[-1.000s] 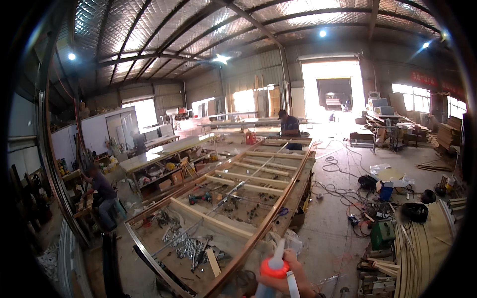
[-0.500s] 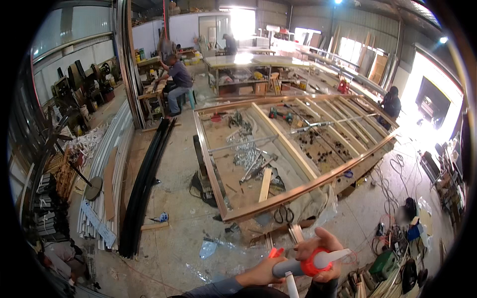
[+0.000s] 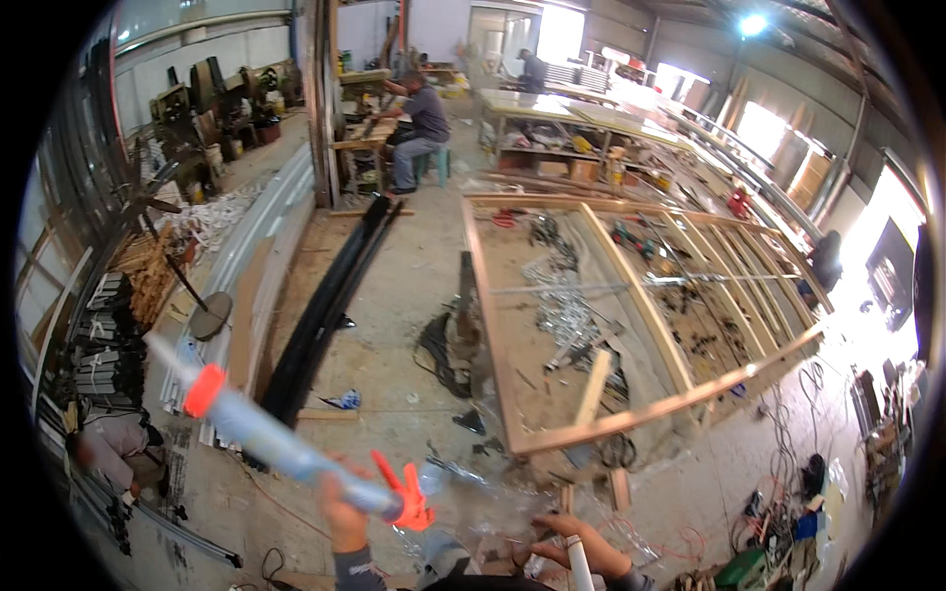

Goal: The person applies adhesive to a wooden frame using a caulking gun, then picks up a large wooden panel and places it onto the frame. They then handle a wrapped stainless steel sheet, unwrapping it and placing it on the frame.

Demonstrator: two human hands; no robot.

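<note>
Orange marks both ends of the sealant gun (image 3: pixel 276 443) in our head view: a collar (image 3: pixel 204 391) behind the pale nozzle (image 3: pixel 169 357), and a trigger handle (image 3: pixel 404 497) at the rear. Half a second back, at 0.5 s, our 2 hands were together on it, nozzle toward the right; now it points up and left, blurred along its front, and our right hand (image 3: pixel 596 559) has come away. We judge that 1 hand alone now bears the tool, so this looks like repositioning rather than squeezing. Our view has also turned left, and the wooden frame (image 3: pixel 611 425) sits further right.

As for the grip, our left hand (image 3: pixel 345 522) is closed around the tube's rear part, just ahead of the trigger handle, and most of the gun's length reaches out past it toward the upper left. We cannot tell whether any finger touches the trigger. Our right hand is loosely spread, apart from the gun; we see nothing clearly held there, though a white stick (image 3: pixel 578 563) crosses in front of it.
</note>
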